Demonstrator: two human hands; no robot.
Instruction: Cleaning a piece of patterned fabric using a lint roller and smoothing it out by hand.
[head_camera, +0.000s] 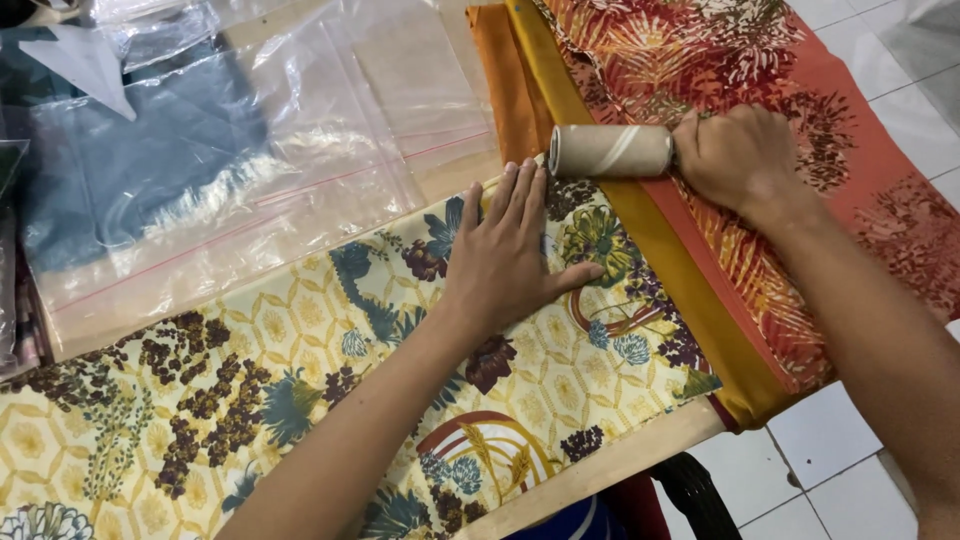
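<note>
I see my left hand (505, 255) pressed flat, fingers spread, on yellow floral cloth (300, 370), my right hand (735, 150) gripping a lint roller (610, 151).

Yellow floral cloth (300, 370), orange-red leaf-print cloth (760, 60), beige lint roller (610, 150).

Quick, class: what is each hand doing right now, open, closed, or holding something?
Left hand: open, pressed flat on the yellow floral cloth.
Right hand: closed around the handle of the lint roller.
</note>
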